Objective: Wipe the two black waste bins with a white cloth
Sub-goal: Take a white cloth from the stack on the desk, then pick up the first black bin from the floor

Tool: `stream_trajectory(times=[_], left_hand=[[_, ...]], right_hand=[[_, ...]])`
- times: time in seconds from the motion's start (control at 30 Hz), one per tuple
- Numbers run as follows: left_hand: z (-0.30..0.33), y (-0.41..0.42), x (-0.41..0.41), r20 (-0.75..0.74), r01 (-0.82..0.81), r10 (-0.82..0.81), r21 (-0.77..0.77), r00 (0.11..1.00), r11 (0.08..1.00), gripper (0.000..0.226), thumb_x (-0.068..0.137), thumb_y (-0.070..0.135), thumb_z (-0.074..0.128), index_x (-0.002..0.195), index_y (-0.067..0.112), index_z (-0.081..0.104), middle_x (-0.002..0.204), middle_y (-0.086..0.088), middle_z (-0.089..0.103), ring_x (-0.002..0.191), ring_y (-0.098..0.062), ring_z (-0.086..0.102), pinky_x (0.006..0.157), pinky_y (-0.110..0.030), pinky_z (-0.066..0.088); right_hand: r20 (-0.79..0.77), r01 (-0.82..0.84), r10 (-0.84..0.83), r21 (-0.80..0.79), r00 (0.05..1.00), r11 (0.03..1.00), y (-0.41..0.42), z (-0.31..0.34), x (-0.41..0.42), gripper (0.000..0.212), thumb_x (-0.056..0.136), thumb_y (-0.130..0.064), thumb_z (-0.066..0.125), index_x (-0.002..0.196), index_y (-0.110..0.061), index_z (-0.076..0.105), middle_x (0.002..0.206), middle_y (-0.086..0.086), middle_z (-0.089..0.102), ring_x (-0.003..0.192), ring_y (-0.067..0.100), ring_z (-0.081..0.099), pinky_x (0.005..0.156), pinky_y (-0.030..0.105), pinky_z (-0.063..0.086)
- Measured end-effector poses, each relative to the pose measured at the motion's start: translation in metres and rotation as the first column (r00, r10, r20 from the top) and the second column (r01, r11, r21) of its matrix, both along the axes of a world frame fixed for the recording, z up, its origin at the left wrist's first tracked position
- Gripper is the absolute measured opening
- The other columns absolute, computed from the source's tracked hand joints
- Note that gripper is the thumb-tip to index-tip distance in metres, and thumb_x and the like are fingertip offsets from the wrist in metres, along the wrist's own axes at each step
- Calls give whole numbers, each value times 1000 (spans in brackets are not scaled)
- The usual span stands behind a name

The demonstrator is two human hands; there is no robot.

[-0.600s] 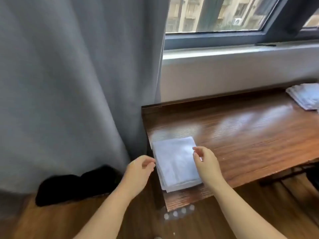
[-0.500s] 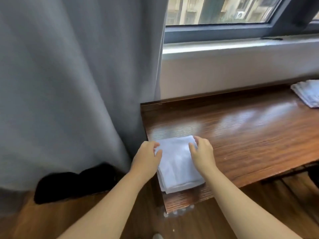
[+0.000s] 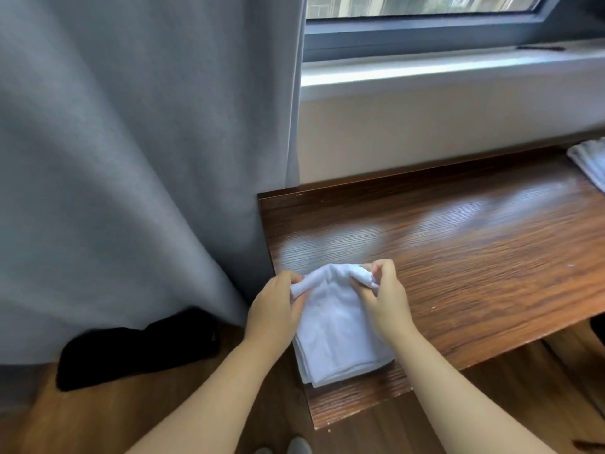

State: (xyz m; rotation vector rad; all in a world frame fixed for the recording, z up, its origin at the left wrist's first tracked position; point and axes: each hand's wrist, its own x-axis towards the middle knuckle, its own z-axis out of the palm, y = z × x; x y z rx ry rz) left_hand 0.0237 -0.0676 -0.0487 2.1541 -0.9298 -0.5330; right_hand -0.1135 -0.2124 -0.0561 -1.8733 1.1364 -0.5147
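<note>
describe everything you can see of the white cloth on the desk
The cloth is white, soft-looking fabric, folded into a flat stack of several layers at the desk's near left corner, its near edge close to the desk's front edge. The top layer's far edge is bunched and lifted off the stack: the left hand pinches its left corner, the right hand its right corner. The lower layers lie flat on the wood.

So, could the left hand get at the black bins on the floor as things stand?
Probably not at once: the left hand is pinching the white cloth on the desk, and the grey curtain drapes over the black bins.
</note>
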Motion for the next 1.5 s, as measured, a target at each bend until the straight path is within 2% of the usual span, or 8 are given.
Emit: stream_trajectory(times=[0.17, 0.4, 0.77, 0.9, 1.03, 1.23, 1.33, 1.5], left_hand=[[11, 14, -16, -244, -85, 49, -138, 968, 987, 10, 99, 35, 52, 104, 27, 48, 81, -7, 60, 69, -16, 55, 69, -38, 50], [74, 45, -5, -529, -357, 171, -273, 831, 893, 13, 95, 28, 61, 105, 20, 64, 98, 3, 72, 92, -10, 68, 73, -17, 55], [181, 154, 38, -169, -686, 705, -467, 689, 558, 29, 89, 38, 65, 114, 28, 53, 115, 6, 64, 109, -13, 61, 95, -33, 50], [193, 182, 10, -502, -630, 398, -475, 768, 615, 54, 73, 63, 61, 117, 33, 56, 104, 16, 73, 100, 2, 68, 75, -16, 54], [176, 220, 29, -605, -737, 427, -486, 672, 470, 54, 73, 60, 70, 115, 28, 62, 102, 1, 76, 95, -16, 74, 79, -37, 59], [146, 278, 85, -740, -843, 406, -442, 536, 308, 45, 73, 49, 56, 99, 14, 68, 83, -1, 78, 82, -16, 75, 63, -22, 57], [131, 319, 127, -696, -813, 425, -452, 579, 367, 38, 80, 46, 67, 100, 13, 69, 86, 0, 78, 83, -15, 75, 64, -22, 57], [95, 386, 189, -596, -685, 380, -447, 707, 575, 39, 87, 45, 68, 99, 8, 69, 92, 2, 77, 91, -12, 73, 75, -24, 56]], right_hand=[[56, 35, -41, 111, 998, 993, 3, 22, -12, 24, 84, -32, 70, 99, -18, 57, 76, -6, 63, 72, 9, 57, 57, 10, 40], [172, -223, 210, 58, 962, 973, 34, 90, -4, 48, 82, -63, 48, 94, -17, 56, 88, 9, 63, 78, 24, 60, 65, 42, 49], [627, -485, 306, 133, 717, 864, 165, 203, 90, 32, 88, -48, 57, 99, -19, 57, 91, -7, 65, 86, 6, 62, 71, 23, 52], [604, -614, 400, 196, 690, 764, 231, 200, 114, 26, 89, -42, 55, 97, -17, 58, 88, -10, 67, 84, 4, 65, 68, 17, 49], [516, -689, 503, 273, 693, 671, 279, 192, 143, 19, 94, -35, 53, 95, -18, 61, 88, -6, 70, 83, 8, 67, 69, 23, 54], [170, -518, 547, -184, 820, 835, 346, 169, 204, 40, 78, -66, 48, 79, -27, 56, 87, -11, 58, 79, 5, 59, 69, 32, 51], [125, -364, 414, -299, 902, 882, 379, 157, 241, 51, 69, -76, 47, 96, -33, 51, 103, -20, 47, 96, 3, 49, 80, 24, 46], [176, -393, 354, 314, 919, 864, 438, 120, 290, 83, 56, -83, 44, 118, -29, 52, 104, -20, 64, 92, -8, 59, 73, 11, 44]])
